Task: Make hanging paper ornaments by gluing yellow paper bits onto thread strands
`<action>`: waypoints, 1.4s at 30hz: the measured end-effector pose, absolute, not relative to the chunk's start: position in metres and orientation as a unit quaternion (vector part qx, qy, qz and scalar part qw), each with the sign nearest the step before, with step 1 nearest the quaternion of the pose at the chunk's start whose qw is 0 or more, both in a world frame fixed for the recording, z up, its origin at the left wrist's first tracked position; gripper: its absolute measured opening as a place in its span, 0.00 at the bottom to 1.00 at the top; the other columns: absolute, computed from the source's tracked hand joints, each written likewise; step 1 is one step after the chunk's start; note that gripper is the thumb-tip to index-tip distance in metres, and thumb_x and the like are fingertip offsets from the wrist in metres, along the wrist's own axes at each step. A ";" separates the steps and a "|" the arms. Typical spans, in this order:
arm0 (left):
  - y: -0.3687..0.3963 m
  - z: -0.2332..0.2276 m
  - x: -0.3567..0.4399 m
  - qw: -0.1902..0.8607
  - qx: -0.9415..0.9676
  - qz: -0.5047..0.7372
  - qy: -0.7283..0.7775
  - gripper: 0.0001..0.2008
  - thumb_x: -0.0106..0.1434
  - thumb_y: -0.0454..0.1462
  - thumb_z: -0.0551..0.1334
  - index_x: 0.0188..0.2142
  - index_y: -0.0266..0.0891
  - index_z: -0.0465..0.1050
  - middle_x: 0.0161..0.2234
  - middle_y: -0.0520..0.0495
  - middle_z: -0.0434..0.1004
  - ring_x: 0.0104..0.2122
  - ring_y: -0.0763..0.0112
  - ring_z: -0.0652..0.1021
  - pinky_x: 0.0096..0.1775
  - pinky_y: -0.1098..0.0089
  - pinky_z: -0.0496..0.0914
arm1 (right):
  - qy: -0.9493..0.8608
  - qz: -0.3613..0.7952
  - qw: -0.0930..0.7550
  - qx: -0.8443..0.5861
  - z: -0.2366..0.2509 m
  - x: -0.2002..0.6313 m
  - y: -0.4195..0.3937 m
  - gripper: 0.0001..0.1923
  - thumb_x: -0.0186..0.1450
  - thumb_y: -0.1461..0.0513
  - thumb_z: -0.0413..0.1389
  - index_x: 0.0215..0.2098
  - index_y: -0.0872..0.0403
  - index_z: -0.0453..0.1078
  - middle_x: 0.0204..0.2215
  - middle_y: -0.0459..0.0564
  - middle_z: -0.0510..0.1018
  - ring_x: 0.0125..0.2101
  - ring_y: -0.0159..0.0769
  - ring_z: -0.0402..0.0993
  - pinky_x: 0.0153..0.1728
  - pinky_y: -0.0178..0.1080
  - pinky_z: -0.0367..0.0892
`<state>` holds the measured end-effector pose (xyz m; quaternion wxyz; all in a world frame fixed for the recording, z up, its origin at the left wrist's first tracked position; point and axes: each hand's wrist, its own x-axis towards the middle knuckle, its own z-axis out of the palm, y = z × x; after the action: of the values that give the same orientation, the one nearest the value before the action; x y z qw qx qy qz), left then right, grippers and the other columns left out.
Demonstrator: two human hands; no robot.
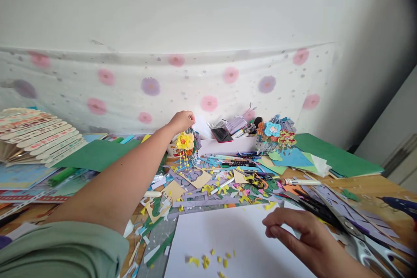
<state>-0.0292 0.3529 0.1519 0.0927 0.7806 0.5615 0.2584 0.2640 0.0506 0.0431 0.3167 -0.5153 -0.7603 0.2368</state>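
a: head view: a person's left hand (pixel 182 120) stretches to the far side of a cluttered craft table (pixel 371 184), fingers pinched together at the top of a yellow paper flower ornament (pixel 185 141).

b: where does the ornament sit?

a: far centre, just in front of a white tray (pixel 228 144) holding a red phone (pixel 222 134) and pens. thin threads with yellow bits hang below the flower. whether the fingers grip a thread or only touch the top, i cannot tell.

b: and the right hand (pixel 301 234)?

a: near right, resting on the right edge of a white sheet of paper (pixel 228 236), fingers curled loosely with the tips close together, clamped on nothing that shows. small yellow scraps (pixel 208 262) lie on the sheet's near part.

b: what surrounds them?

a: a heap of coloured paper cuttings (pixel 221 182) fills the middle of the table between the two hands. a second paper flower ornament (pixel 275 134), blue and orange, stands right of the tray. green card (pixel 335 156) lies far right, another green card (pixel 97 155) far left, beside a fanned stack of printed sticks (pixel 39 134). scissors (pixel 365 243) lie just right of the right hand. a white cloth with pink and purple flowers (pixel 163 82) hangs on the wall behind.
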 end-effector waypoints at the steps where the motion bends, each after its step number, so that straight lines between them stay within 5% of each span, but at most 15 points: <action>1: 0.355 0.152 -0.029 0.097 0.782 0.252 0.562 0.17 0.66 0.41 0.61 0.52 0.37 0.70 0.50 0.42 0.73 0.45 0.61 0.77 0.44 0.56 0.74 | -0.761 0.236 0.318 -0.514 0.043 0.265 0.051 0.12 0.68 0.54 0.52 0.37 0.48 0.78 0.33 0.47 0.83 0.34 0.34 0.80 0.37 0.31 0.73; 24: 0.390 0.155 -0.044 0.224 0.744 0.243 0.581 0.18 0.65 0.41 0.61 0.52 0.37 0.69 0.52 0.42 0.72 0.46 0.59 0.76 0.44 0.56 0.74 | -0.760 0.239 0.325 -0.509 0.048 0.261 0.049 0.12 0.68 0.56 0.53 0.37 0.50 0.78 0.33 0.49 0.82 0.34 0.36 0.79 0.37 0.33 0.73; 42: 0.370 0.153 -0.043 0.203 0.702 0.352 0.585 0.18 0.66 0.41 0.61 0.53 0.37 0.69 0.52 0.41 0.72 0.46 0.60 0.76 0.45 0.55 0.74 | -0.778 0.286 0.264 -0.494 0.055 0.263 0.041 0.12 0.70 0.56 0.51 0.39 0.51 0.75 0.36 0.48 0.81 0.37 0.34 0.76 0.40 0.35 0.68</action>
<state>-0.0428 0.3697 0.1535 0.2034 0.7017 0.5852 0.3517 0.2628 0.0411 0.0555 0.2637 -0.4938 -0.7777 0.2862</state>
